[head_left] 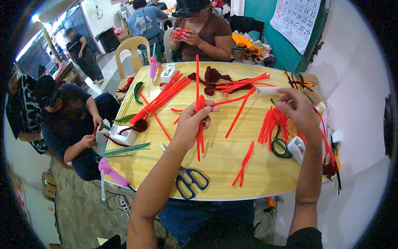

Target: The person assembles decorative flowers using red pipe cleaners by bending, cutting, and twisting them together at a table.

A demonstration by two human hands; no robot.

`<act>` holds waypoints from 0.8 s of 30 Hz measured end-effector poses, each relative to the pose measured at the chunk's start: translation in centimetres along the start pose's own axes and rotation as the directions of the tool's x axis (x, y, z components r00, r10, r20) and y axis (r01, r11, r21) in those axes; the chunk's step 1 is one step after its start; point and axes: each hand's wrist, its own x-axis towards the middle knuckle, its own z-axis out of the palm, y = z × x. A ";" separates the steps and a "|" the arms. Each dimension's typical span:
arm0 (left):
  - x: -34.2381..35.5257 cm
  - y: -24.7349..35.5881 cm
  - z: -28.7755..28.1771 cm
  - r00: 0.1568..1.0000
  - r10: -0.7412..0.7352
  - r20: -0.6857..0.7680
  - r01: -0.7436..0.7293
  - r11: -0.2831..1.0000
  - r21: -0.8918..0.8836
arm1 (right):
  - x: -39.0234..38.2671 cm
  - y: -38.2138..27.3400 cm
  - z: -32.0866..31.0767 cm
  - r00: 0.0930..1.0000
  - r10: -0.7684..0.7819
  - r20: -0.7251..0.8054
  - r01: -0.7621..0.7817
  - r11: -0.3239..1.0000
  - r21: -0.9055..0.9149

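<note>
Several red fuzzy stems stand upright in the head view, above the middle of the table, pinched between the thumb and bent fingers of the person's left hand. The right hand hovers to the right, near a white roll, its fingers curled; whether it pinches anything cannot be told. A red bundle lies on the left, a looped red heap on the right beside a green tape roll. Blue-handled scissors rest at the near edge, left of a crossed red pair. On the far right, a wall calendar shows rows of dark and red numerals. White lettering marks the blue-grey shirt of a seated co-worker at the far side; pale lettering also crosses black fabric on the left.
</note>
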 end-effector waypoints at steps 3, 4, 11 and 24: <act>0.0 -0.9 0.8 0.999 0.028 0.017 -0.027 0.997 -0.068 | 0.3 -3.1 2.7 0.967 -0.075 0.243 0.041 0.989 0.142; -0.2 -0.8 0.8 1.000 0.019 0.002 -0.019 0.997 -0.074 | 0.6 -4.1 3.8 0.958 -0.045 0.285 -0.012 0.981 0.196; -0.3 -0.5 1.0 1.000 -0.019 -0.014 0.021 0.985 0.174 | 3.0 -4.9 7.4 0.974 -0.157 0.162 0.007 0.739 0.674; -0.7 -1.2 0.9 0.847 0.450 0.281 -0.484 0.440 0.756 | 4.4 -7.0 9.8 0.995 -0.093 0.035 0.059 0.835 0.548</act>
